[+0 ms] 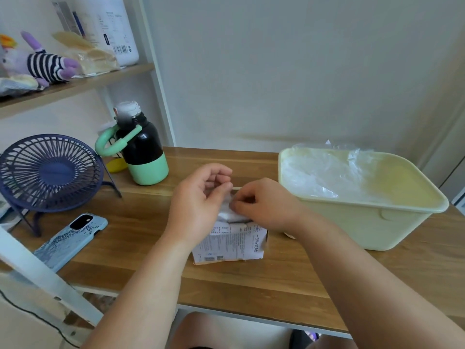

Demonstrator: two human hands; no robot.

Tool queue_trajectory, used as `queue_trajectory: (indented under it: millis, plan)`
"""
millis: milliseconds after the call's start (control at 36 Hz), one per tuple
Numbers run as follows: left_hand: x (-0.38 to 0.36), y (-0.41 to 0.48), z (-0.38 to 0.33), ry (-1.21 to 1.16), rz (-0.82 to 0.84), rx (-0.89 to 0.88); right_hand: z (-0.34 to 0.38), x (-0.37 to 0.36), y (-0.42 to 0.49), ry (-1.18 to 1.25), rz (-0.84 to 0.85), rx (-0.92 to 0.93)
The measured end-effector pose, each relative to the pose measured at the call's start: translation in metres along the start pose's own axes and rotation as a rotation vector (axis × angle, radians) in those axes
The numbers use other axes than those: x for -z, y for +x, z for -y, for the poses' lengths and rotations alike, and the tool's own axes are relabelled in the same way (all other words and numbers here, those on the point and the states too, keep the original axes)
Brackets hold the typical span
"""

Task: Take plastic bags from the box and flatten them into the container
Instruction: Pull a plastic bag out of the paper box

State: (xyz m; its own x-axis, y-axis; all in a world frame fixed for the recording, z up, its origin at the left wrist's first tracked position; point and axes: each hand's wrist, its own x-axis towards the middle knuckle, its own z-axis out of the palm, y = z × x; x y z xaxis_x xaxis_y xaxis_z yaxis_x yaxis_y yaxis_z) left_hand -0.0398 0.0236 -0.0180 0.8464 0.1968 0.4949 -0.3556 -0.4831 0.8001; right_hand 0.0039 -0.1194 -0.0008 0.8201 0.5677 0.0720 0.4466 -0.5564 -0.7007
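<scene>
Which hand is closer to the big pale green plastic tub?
Right. The right hand pinches the clear plastic bag just left of the pale green plastic tub; the left hand, also pinching it, is farther left.

I see two bare forearms reaching in from the near edge: the left forearm (151, 285) and the right forearm (352, 273), both uncovered right up to the wrist. The left hand (198, 197) and right hand (264, 205) are bare as well, with short, rounded fingertips. At the near centre a bare knee (201, 331) shows. Just right of it is a small patch of dark fabric (300, 338) with a purple edge; I cannot tell whether it is clothing.
</scene>
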Motion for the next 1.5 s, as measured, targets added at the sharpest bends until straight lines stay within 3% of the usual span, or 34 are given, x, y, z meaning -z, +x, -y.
queue_trajectory:
  millis: [194,333,444,556,695,806,889,1028,1222,1306,1500]
  plan:
    - [0.009,-0.001,0.003,0.083,0.121,0.093,-0.003,-0.002,0.003,0.109,-0.279,-0.023]
    - [0.012,-0.006,0.005,0.267,0.175,0.098,-0.002,-0.005,0.006,0.11,-0.375,0.009]
    - [0.019,-0.006,0.005,0.359,0.14,0.083,-0.002,-0.004,0.007,0.206,-0.433,0.01]
    - [0.022,-0.005,0.003,0.476,0.21,0.034,0.0,-0.004,0.006,0.342,-0.478,-0.031]
    - [0.021,-0.006,0.01,0.534,0.259,-0.002,0.0,-0.008,0.007,0.4,-0.464,-0.062]
    - [0.02,-0.006,0.009,0.453,0.076,-0.088,0.001,-0.011,0.0,0.356,-0.507,0.011]
    - [0.02,-0.003,0.008,0.494,-0.021,-0.166,0.004,-0.013,-0.003,0.246,-0.352,0.082]
    - [0.021,-0.001,0.002,0.478,0.08,-0.187,0.006,-0.017,-0.002,0.096,-0.122,0.076]
    - [0.024,-0.009,-0.006,0.18,0.186,-0.056,0.005,-0.02,0.002,0.01,-0.25,0.067]
    - [0.026,-0.011,-0.006,0.182,0.196,0.012,0.002,-0.017,0.004,0.198,-0.305,-0.012]
    - [0.025,-0.008,-0.005,0.627,0.257,0.029,0.002,0.001,0.004,0.804,-0.412,-0.128]
